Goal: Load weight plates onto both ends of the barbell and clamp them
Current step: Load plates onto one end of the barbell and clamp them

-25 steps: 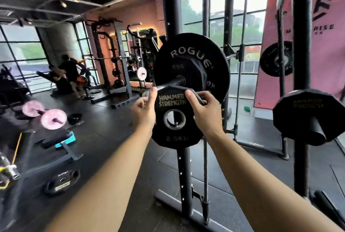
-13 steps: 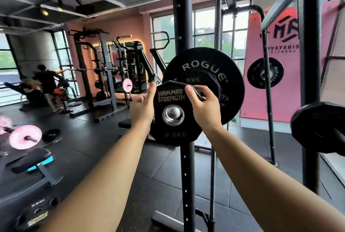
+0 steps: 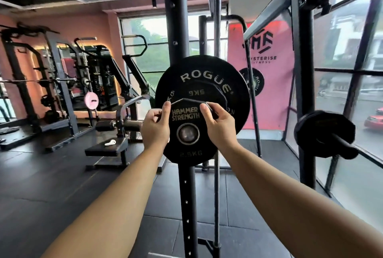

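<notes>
A small black 2.5 kg plate (image 3: 187, 150) marked Hammer Strength sits on the barbell sleeve, whose steel end (image 3: 188, 133) shows through its centre hole. Behind it hangs a larger black Rogue 5 kg plate (image 3: 204, 75) on the same sleeve. My left hand (image 3: 155, 129) grips the small plate's upper left edge, thumb on the face. On the upper right edge my right hand (image 3: 219, 125) holds it the same way. No clamp is visible on the sleeve.
A black rack upright (image 3: 187, 206) stands straight ahead, behind the plates. At the right another upright (image 3: 303, 71) carries a peg with a black plate (image 3: 323, 133). A bench (image 3: 107, 150) and more racks stand at the left. Windows lie to the right.
The small plate went from below the sleeve end up onto the sleeve and slid toward the Rogue plate. Both hands kept their grip, and my view moved closer and to the right.
</notes>
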